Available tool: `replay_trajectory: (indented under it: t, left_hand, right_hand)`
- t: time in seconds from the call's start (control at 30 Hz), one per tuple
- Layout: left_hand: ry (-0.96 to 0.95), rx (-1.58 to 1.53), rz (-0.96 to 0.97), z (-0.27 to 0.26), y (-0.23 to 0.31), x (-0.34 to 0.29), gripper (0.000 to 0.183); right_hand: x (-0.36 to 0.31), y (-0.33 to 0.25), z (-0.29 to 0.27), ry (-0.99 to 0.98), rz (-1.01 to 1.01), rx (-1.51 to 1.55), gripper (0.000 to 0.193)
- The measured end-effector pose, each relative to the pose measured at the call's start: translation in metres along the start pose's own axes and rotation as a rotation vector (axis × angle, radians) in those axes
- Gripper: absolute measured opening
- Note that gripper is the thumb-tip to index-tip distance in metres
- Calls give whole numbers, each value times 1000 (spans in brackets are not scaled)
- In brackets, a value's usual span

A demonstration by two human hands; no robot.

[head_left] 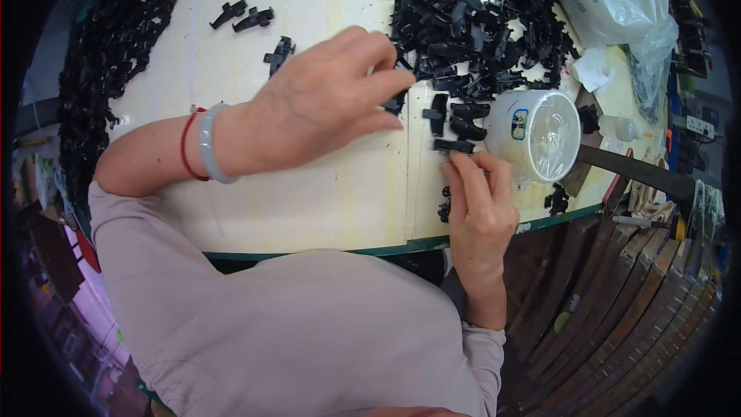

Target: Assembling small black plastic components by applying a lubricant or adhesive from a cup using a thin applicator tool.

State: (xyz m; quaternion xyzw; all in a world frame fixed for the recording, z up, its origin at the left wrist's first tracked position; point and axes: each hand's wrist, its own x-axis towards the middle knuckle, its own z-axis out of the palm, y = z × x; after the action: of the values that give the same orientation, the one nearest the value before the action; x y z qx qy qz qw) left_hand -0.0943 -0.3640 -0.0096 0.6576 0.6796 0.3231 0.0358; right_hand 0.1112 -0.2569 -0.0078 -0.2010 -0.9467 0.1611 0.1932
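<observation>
My right hand pinches a small black plastic part between thumb and fingertips, near the table's front edge. Just beyond it lie another black part and a pair of curved black ones. My left hand is over the middle of the table, thumb and index finger apart. A black piece shows between those fingers; whether they touch it is unclear. A large heap of black plastic parts lies beyond both hands. Tiny black pieces sit left of my right hand.
A white round tub with a clear top stands right of the heap. Loose black parts lie at the far left, beside a long dark pile. A plastic bag, a crumpled tissue and a small bottle are at the right.
</observation>
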Motion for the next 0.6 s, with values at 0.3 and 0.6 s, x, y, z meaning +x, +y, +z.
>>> replay_trajectory:
  t: [0.3, 0.6]
  left_hand:
    - [-58, -165, -14, 8, 5, 2, 41]
    - [-92, -350, 11, 12, 4, -3, 36]
  right_hand:
    - [-5, -1, -13, 2, 128, 154, 18]
    - [8, -7, -1, -132, 66, 39, 16]
